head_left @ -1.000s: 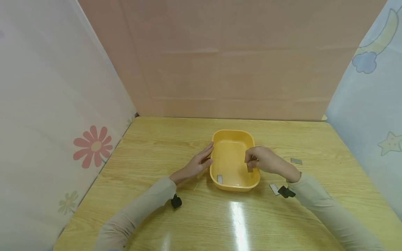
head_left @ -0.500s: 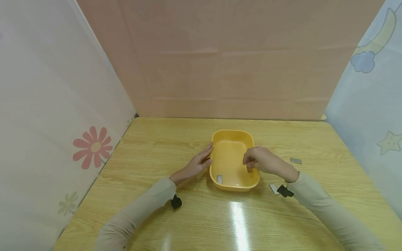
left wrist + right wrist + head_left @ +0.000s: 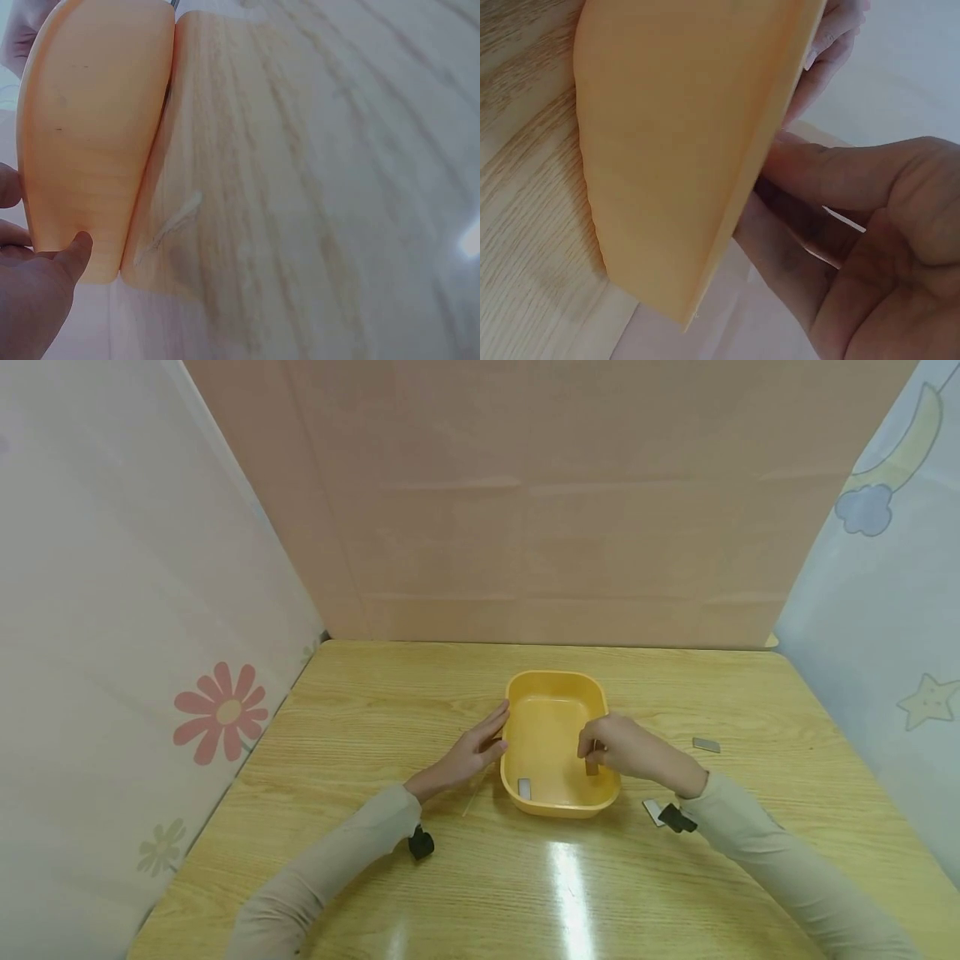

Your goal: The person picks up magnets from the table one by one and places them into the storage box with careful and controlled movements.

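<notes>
A yellow plastic basin point(image 3: 551, 727) stands on the wooden table. My left hand point(image 3: 468, 758) touches its left side with fairly straight fingers; the left wrist view shows the thumb point(image 3: 75, 255) on the outer wall. Reaching over the right rim, my right hand point(image 3: 617, 748) pinches a small flat brown rectangular piece point(image 3: 592, 769) inside the basin, close to the right wall. In the right wrist view the basin wall point(image 3: 675, 135) hides the fingertips and the piece. A small silver-grey rectangular piece point(image 3: 524, 788) lies in the basin's near left corner.
Right of the basin, two more flat grey pieces lie on the table: one nearer piece point(image 3: 652, 811) beside the black wrist strap part point(image 3: 677, 818), and one farther piece point(image 3: 706, 745). A pinkish backdrop point(image 3: 525, 568) closes off the far edge.
My right hand has shifted slightly left and down within the basin, with the brown piece still pinched. My left hand and the basin stay in place.
</notes>
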